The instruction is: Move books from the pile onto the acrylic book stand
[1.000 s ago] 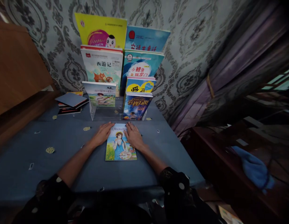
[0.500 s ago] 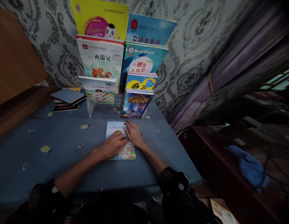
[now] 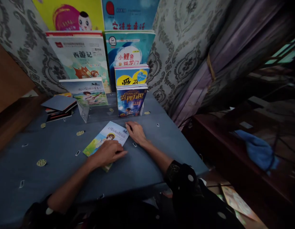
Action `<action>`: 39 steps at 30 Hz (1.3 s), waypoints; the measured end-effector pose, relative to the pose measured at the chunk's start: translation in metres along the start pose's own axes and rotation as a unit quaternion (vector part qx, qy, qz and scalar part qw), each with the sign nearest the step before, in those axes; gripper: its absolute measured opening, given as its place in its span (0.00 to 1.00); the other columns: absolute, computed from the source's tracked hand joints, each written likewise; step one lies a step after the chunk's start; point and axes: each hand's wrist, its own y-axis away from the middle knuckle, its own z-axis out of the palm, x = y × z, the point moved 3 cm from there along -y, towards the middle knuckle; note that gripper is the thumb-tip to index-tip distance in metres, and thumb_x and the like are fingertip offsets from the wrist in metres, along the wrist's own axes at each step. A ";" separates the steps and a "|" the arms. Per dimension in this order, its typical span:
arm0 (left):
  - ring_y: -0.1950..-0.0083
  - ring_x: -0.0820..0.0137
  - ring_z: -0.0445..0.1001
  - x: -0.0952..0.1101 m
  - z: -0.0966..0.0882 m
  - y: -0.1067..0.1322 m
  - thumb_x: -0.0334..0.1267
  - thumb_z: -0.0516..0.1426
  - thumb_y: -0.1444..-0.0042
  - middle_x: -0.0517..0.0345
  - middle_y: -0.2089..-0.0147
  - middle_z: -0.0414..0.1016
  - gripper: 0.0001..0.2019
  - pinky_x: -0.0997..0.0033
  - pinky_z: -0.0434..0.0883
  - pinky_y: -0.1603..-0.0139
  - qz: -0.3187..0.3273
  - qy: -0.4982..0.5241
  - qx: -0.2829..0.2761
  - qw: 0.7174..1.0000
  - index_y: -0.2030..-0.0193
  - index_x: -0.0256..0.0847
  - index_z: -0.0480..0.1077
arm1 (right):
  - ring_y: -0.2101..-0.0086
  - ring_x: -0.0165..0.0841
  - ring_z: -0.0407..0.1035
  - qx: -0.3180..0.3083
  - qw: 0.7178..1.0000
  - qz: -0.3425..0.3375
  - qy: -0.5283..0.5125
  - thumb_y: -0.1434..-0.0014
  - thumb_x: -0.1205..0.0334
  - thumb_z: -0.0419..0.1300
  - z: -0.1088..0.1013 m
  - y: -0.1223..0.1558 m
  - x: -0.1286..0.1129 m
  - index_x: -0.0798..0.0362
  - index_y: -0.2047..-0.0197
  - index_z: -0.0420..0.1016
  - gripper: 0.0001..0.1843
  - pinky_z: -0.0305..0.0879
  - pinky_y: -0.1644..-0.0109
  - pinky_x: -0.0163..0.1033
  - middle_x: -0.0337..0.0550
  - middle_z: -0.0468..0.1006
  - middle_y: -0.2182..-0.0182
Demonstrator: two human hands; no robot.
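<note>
A person's left hand (image 3: 108,153) lies palm down, fingers stretched flat, on the near end of a thin picture book (image 3: 106,136) lying askew on the blue-clothed table (image 3: 54,152). The right hand (image 3: 136,132), flat and loosely spread, touches the book's far right corner; whether a fingertip slips under the edge is unclear in the dim light. Just beyond the book stands a clear display rack (image 3: 95,112) of children's titles (image 3: 130,100); far left of the book lies a small stack (image 3: 58,106).
</note>
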 end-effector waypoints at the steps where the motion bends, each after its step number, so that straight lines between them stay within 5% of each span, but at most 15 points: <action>1: 0.67 0.68 0.70 -0.006 -0.001 0.002 0.43 0.53 0.31 0.59 0.73 0.72 0.20 0.69 0.60 0.66 -0.028 -0.007 0.004 1.000 0.75 0.40 0.67 | 0.58 0.38 0.73 -0.006 1.000 0.008 -0.008 0.30 0.63 0.50 -0.001 0.002 -0.001 0.54 0.51 0.77 0.15 0.62 0.54 0.39 0.50 0.82 0.58; 5: 0.57 0.62 0.72 -0.018 -0.004 0.006 0.45 0.60 0.37 0.56 0.62 0.75 0.10 0.66 0.65 0.59 -0.088 -0.075 0.051 0.992 0.65 0.41 0.70 | 0.68 0.34 0.72 -0.020 0.999 0.013 -0.048 0.29 0.60 0.50 -0.004 0.012 -0.008 0.53 0.58 0.78 0.15 0.58 0.62 0.36 0.43 0.80 0.69; 10: 0.44 0.54 0.69 0.000 0.001 0.001 0.43 0.59 0.37 0.47 0.46 0.72 0.14 0.56 0.68 0.49 -0.131 -0.172 0.059 0.974 0.49 0.40 0.69 | 0.73 0.31 0.69 -0.036 0.993 0.008 -0.116 0.28 0.60 0.49 -0.007 0.016 -0.012 0.55 0.61 0.77 0.17 0.57 0.64 0.34 0.37 0.74 0.78; 15: 0.45 0.56 0.72 0.013 0.003 -0.005 0.40 0.56 0.34 0.46 0.48 0.75 0.09 0.55 0.67 0.44 -0.133 -0.220 0.041 0.966 0.51 0.39 0.71 | 0.73 0.31 0.69 -0.040 0.992 0.004 -0.118 0.28 0.59 0.49 -0.008 0.015 -0.012 0.54 0.63 0.77 0.17 0.58 0.64 0.34 0.36 0.73 0.79; 23: 0.55 0.58 0.77 0.009 0.000 -0.005 0.37 0.49 0.31 0.46 0.59 0.78 0.12 0.56 0.70 0.49 -0.088 -0.198 0.069 0.974 0.60 0.37 0.73 | 0.72 0.31 0.71 -0.022 0.992 0.014 -0.123 0.28 0.57 0.49 -0.009 0.014 -0.007 0.52 0.60 0.77 0.18 0.61 0.62 0.35 0.37 0.78 0.76; 35: 0.55 0.57 0.77 0.010 0.001 -0.004 0.36 0.51 0.32 0.46 0.58 0.78 0.12 0.56 0.70 0.49 -0.096 -0.180 0.063 0.977 0.60 0.36 0.74 | 0.70 0.29 0.70 0.011 0.981 0.011 -0.193 0.29 0.57 0.49 -0.019 0.016 -0.012 0.54 0.66 0.76 0.19 0.61 0.62 0.33 0.38 0.78 0.73; 39: 0.52 0.55 0.76 0.008 0.004 -0.003 0.39 0.53 0.32 0.45 0.55 0.77 0.10 0.54 0.70 0.48 -0.095 -0.184 0.061 0.976 0.57 0.36 0.74 | 0.74 0.28 0.66 -0.025 0.974 -0.012 -0.223 0.30 0.55 0.49 -0.021 0.018 -0.016 0.53 0.69 0.73 0.20 0.58 0.66 0.33 0.35 0.73 0.78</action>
